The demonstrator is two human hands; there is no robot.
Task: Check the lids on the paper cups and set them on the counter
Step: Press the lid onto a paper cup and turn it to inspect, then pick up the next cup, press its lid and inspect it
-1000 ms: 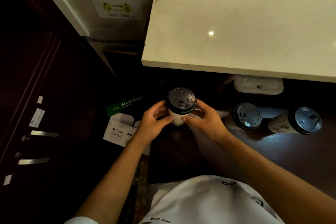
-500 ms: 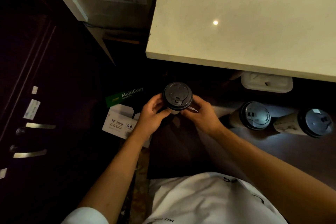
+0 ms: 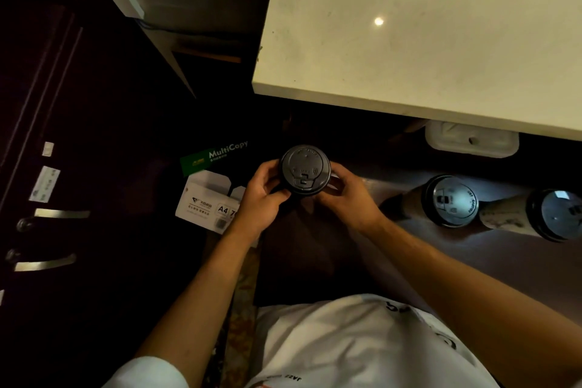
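I hold a paper cup with a black lid (image 3: 305, 171) upright in front of me, below the edge of the pale stone counter (image 3: 419, 41). My left hand (image 3: 261, 198) grips its left side and my right hand (image 3: 349, 198) grips its right side, fingers just under the lid's rim. The cup's body is almost wholly hidden by the lid and my hands. Two more lidded paper cups stand on the dark lower surface to the right, one nearer (image 3: 450, 201) and one at the frame's edge (image 3: 554, 214).
A white plastic box (image 3: 472, 142) sits under the counter's overhang. On the floor to the left lie a white A4 paper box (image 3: 204, 208) and a green MultiCopy pack (image 3: 217, 156). Dark cabinet doors with metal handles (image 3: 53, 214) fill the left side.
The cup has tilted upright between my hands, so only its lid shows now. My hands have closed in nearer the rim. The camera has shifted closer and lower.
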